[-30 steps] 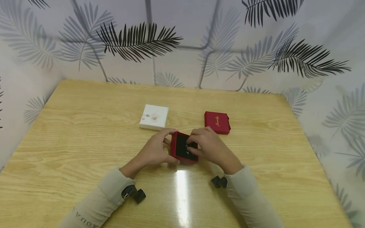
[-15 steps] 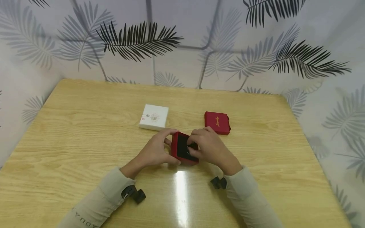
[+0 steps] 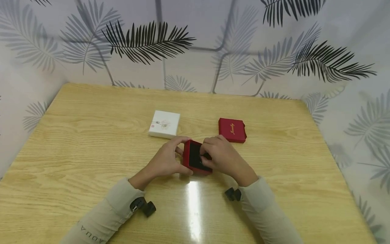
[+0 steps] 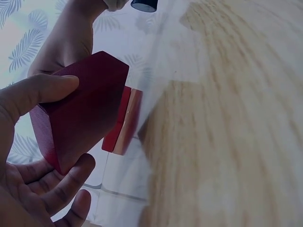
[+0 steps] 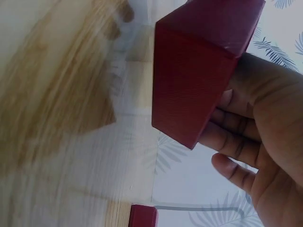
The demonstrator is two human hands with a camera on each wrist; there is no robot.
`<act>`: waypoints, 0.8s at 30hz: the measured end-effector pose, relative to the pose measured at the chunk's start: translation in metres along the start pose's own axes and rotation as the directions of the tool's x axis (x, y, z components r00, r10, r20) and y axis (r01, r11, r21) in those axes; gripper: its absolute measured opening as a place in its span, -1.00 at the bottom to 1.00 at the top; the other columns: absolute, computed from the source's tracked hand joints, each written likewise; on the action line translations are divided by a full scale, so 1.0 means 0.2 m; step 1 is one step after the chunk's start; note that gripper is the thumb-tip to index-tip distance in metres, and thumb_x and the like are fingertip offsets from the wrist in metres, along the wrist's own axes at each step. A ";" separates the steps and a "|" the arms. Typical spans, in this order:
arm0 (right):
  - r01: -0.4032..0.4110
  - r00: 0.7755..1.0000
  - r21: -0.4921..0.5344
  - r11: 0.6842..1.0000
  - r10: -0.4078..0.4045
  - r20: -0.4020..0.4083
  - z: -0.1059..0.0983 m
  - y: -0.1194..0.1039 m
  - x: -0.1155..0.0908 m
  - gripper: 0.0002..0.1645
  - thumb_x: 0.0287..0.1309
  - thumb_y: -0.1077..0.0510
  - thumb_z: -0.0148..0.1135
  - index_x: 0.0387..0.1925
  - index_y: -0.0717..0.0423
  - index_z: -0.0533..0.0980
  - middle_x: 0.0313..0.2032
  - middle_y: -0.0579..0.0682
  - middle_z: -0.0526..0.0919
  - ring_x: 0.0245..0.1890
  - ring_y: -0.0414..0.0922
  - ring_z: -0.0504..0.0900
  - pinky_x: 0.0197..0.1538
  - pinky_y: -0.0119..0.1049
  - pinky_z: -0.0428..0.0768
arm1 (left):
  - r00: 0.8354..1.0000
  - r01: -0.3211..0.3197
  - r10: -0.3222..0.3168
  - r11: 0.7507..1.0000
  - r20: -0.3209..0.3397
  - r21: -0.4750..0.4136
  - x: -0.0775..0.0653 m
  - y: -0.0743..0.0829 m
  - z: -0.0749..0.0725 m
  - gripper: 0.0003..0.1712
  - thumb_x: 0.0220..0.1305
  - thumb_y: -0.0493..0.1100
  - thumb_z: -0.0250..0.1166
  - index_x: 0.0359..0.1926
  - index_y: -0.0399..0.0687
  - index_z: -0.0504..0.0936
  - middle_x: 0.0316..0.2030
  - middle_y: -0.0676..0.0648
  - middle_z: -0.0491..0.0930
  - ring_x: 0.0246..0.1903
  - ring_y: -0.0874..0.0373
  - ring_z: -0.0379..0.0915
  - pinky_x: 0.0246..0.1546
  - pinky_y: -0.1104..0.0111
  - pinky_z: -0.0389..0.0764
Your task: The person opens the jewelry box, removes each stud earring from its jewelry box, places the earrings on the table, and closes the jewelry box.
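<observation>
The left hand (image 3: 166,159) grips an open red jewelry box (image 3: 186,154) by its left side, thumb at the near edge and fingers at the far edge. The box is tilted, and its black insert (image 3: 195,157) faces up. Over the right part of the insert, the right hand (image 3: 222,156) has its thumb and fingertips reaching inside. They pinch at a small silver jewelry piece (image 3: 200,162), mostly hidden by the fingers. In the left wrist view, the thumb (image 4: 59,88) presses the box's outer wall (image 4: 90,99); in the right wrist view, the right fingertips are hidden behind the box (image 5: 189,85).
Behind the hands, a white flower-printed box (image 3: 165,124) lies on the wooden table (image 3: 91,135). A red lid with gold lettering (image 3: 232,130) lies just beyond the right hand. A leaf-patterned curtain (image 3: 195,67) hangs along the table's back edge.
The right thumb and fingertips have drawn closer together over the silver pieces, covering more of them. The jewelry box has shifted very slightly right; the left hand keeps its grip.
</observation>
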State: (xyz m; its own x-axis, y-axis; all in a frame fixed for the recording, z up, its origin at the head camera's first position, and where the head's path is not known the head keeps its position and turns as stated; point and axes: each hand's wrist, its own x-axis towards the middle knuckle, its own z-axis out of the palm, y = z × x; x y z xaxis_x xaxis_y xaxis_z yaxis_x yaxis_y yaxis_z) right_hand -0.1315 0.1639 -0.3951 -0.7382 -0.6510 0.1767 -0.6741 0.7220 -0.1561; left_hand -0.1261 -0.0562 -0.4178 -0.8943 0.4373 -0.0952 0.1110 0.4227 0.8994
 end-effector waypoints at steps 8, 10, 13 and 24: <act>0.027 0.998 -0.020 0.999 -0.028 -0.056 0.00 0.01 -0.01 -0.89 0.02 0.17 0.40 -0.50 0.02 0.58 -0.47 -0.13 0.60 -0.39 -0.18 0.54 -0.06 -0.19 0.54 | 1.000 0.000 0.000 1.000 0.000 -0.001 0.00 0.00 0.00 0.12 -0.30 -0.18 0.69 0.37 0.06 0.36 0.26 0.01 0.47 -0.07 0.10 0.58 -0.05 0.18 0.59; 0.037 0.997 -0.030 0.999 -0.039 -0.066 0.00 0.02 -0.01 -0.90 0.01 0.17 0.40 -0.48 0.02 0.59 -0.46 -0.12 0.60 -0.38 -0.18 0.55 -0.06 -0.19 0.54 | 1.000 -0.005 0.005 1.000 -0.004 0.000 0.00 0.00 0.00 0.12 -0.30 -0.19 0.69 0.37 0.05 0.36 0.26 0.01 0.47 -0.08 0.11 0.58 -0.04 0.17 0.59; 0.050 0.996 -0.044 0.998 -0.054 -0.075 0.00 0.02 -0.01 -0.91 0.01 0.14 0.43 -0.44 0.02 0.64 -0.44 -0.13 0.61 -0.36 -0.17 0.58 -0.04 -0.19 0.54 | 1.000 -0.026 0.026 1.000 -0.010 0.007 0.00 0.01 0.00 0.12 -0.29 -0.20 0.69 0.38 0.01 0.36 0.26 -0.02 0.47 -0.09 0.10 0.59 -0.04 0.16 0.60; 0.062 0.994 -0.095 0.994 -0.070 -0.079 0.01 0.01 0.00 -0.86 -0.01 0.07 0.54 -0.37 -0.02 0.74 -0.33 -0.15 0.69 -0.26 -0.20 0.67 -0.05 -0.24 0.54 | 0.998 -0.049 0.050 0.998 -0.036 0.032 0.00 0.00 0.00 0.13 -0.31 -0.21 0.68 0.39 0.00 0.37 0.25 -0.01 0.49 -0.10 0.07 0.61 -0.24 0.33 0.59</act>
State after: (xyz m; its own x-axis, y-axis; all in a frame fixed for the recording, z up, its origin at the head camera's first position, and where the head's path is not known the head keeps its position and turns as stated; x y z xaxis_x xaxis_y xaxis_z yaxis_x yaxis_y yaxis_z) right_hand -0.1335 0.1655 -0.3978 -0.6852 -0.6791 0.2632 -0.7130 0.6993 -0.0520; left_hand -0.1251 -0.0560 -0.4173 -0.9026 0.4290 -0.0345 0.1684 0.4258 0.8890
